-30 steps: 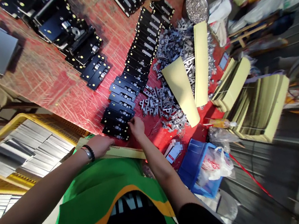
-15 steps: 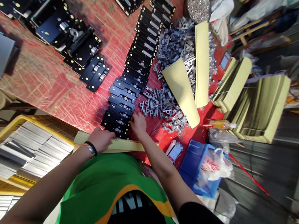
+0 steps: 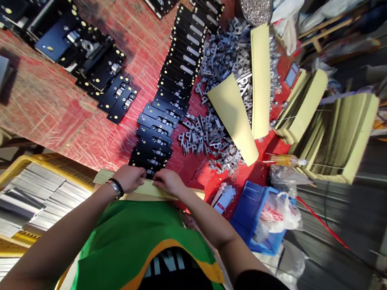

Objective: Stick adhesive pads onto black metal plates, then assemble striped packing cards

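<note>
A row of overlapping black metal plates (image 3: 154,129) with small silver fittings runs up the table from my hands. My left hand (image 3: 130,178) is closed at the left of the row's near end, its fingertips by the lowest plate. Just right of it, my right hand (image 3: 170,182) has thumb and fingers pinched together over a pale yellow card strip (image 3: 145,190) along the table edge. Anything between either hand's fingertips is too small or hidden to name. Loose grey metal brackets (image 3: 201,136) lie in a heap to the right of the plates.
Two yellow card sheets (image 3: 233,119) rest on the brackets, near a round bowl (image 3: 256,1) of small metal parts. Stacked black assemblies (image 3: 87,54) stand at upper left. Yellow crates (image 3: 69,172) of metal sheets are at left; a blue bin (image 3: 246,210) is at right.
My right hand has moved left and toward me, from the right side of the plate row to its near end beside my left hand. The left hand has barely moved.
</note>
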The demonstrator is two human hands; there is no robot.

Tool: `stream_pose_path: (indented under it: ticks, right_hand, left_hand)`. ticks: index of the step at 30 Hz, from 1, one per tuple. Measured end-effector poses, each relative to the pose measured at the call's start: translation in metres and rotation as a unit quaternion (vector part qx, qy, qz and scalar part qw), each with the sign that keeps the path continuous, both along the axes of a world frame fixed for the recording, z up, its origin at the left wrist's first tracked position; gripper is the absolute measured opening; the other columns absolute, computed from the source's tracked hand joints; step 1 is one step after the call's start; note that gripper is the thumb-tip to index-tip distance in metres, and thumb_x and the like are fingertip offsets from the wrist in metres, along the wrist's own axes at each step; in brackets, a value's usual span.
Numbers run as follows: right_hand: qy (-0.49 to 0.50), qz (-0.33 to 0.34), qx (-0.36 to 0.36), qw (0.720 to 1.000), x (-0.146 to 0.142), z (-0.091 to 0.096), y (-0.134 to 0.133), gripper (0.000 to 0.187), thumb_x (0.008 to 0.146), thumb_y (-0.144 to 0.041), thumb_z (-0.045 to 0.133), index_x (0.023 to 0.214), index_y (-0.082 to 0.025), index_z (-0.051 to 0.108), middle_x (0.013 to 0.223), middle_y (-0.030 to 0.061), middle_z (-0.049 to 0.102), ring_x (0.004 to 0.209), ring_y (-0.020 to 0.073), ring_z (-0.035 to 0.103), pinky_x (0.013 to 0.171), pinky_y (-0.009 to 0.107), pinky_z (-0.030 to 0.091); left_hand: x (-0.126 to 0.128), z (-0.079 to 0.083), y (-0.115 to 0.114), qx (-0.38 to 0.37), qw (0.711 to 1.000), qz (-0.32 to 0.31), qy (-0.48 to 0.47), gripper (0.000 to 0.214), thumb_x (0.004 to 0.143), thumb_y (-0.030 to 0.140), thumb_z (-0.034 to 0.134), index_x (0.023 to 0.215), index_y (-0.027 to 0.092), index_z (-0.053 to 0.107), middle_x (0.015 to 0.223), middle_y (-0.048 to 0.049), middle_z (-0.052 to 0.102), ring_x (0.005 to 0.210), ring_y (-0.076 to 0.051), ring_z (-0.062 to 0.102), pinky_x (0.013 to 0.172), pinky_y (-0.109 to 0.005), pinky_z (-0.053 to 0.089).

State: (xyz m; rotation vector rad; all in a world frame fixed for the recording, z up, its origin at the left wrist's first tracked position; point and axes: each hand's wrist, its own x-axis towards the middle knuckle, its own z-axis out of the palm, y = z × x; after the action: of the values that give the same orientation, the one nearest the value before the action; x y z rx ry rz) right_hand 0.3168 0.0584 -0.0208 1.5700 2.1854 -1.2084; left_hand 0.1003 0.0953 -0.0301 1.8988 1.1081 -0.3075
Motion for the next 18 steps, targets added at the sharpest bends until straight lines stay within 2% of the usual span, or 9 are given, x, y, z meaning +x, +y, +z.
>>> stream_pose_path:
  ticks: [4, 6, 9, 12, 13, 15, 18]
  right_hand:
    - [-0.102, 0.051, 0.058, 0.992, -0.007, 0.005, -0.003, 0.019, 0.102, -0.029, 0.06, 0.101, -0.019, 0.077, 0.101, 0.0095, 0.072, 0.094, 0.023, 0.06, 0.076, 0.031, 0.043]
    - [-0.118, 0.071, 0.083, 0.987, -0.008, 0.005, -0.006, 0.021, 0.104, -0.028, 0.057, 0.1, -0.02, 0.076, 0.099, 0.0091, 0.072, 0.094, 0.0227, 0.058, 0.076, 0.031, 0.043]
    - [-0.087, 0.108, 0.109, 0.984, -0.003, 0.003, -0.01, 0.019, 0.103, -0.023, 0.058, 0.098, -0.021, 0.076, 0.097, 0.0088, 0.072, 0.093, 0.0221, 0.057, 0.079, 0.031, 0.045]
    - [0.013, 0.125, 0.106, 0.986, 0.007, -0.002, -0.009, 0.016, 0.101, -0.021, 0.061, 0.097, -0.021, 0.076, 0.095, 0.0081, 0.073, 0.092, 0.0211, 0.059, 0.082, 0.03, 0.046]
    - [0.054, 0.107, 0.101, 0.988, 0.011, -0.005, -0.006, 0.015, 0.1, -0.023, 0.062, 0.097, -0.021, 0.076, 0.095, 0.0074, 0.074, 0.092, 0.0206, 0.06, 0.083, 0.03, 0.047]
    - [0.102, 0.0, 0.099, 0.99, 0.024, -0.011, 0.007, 0.015, 0.1, -0.026, 0.062, 0.099, -0.021, 0.075, 0.096, 0.006, 0.074, 0.091, 0.0193, 0.063, 0.083, 0.028, 0.049]
    - [0.043, -0.21, 0.099, 0.972, 0.044, -0.023, 0.036, 0.017, 0.1, -0.024, 0.057, 0.1, -0.019, 0.073, 0.094, 0.0055, 0.074, 0.087, 0.0191, 0.066, 0.081, 0.028, 0.05]
  left_hand:
    - [0.006, -0.009, 0.013, -0.099, 0.993, 0.068, -0.007, 0.017, 0.081, 0.031, 0.068, 0.096, 0.023, 0.073, 0.088, -0.0029, 0.075, 0.084, -0.021, 0.068, 0.066, -0.027, 0.04]
    - [0.01, -0.015, 0.02, -0.151, 0.984, 0.099, -0.014, 0.019, 0.077, 0.029, 0.069, 0.093, 0.021, 0.074, 0.083, -0.0017, 0.073, 0.079, -0.02, 0.067, 0.064, -0.026, 0.04]
    - [0.014, -0.023, 0.03, -0.175, 0.979, 0.106, -0.01, 0.02, 0.07, 0.027, 0.07, 0.088, 0.02, 0.075, 0.077, -0.0008, 0.071, 0.076, -0.02, 0.066, 0.065, -0.026, 0.042]
    - [0.014, -0.025, 0.039, -0.14, 0.985, 0.094, 0.023, 0.021, 0.07, 0.027, 0.069, 0.088, 0.021, 0.075, 0.082, -0.0021, 0.073, 0.079, -0.022, 0.066, 0.067, -0.028, 0.042]
    - [0.013, -0.024, 0.042, -0.123, 0.988, 0.09, 0.032, 0.021, 0.071, 0.027, 0.068, 0.09, 0.021, 0.075, 0.086, -0.0028, 0.074, 0.082, -0.022, 0.067, 0.068, -0.028, 0.042]
    - [0.01, -0.019, 0.046, -0.099, 0.991, 0.078, 0.035, 0.021, 0.076, 0.029, 0.065, 0.093, 0.022, 0.074, 0.094, -0.0037, 0.075, 0.088, -0.023, 0.067, 0.07, -0.029, 0.042]
    - [0.005, -0.008, 0.051, -0.085, 0.995, 0.044, 0.038, 0.022, 0.082, 0.032, 0.061, 0.098, 0.024, 0.073, 0.099, -0.0034, 0.075, 0.091, -0.023, 0.067, 0.072, -0.029, 0.041]
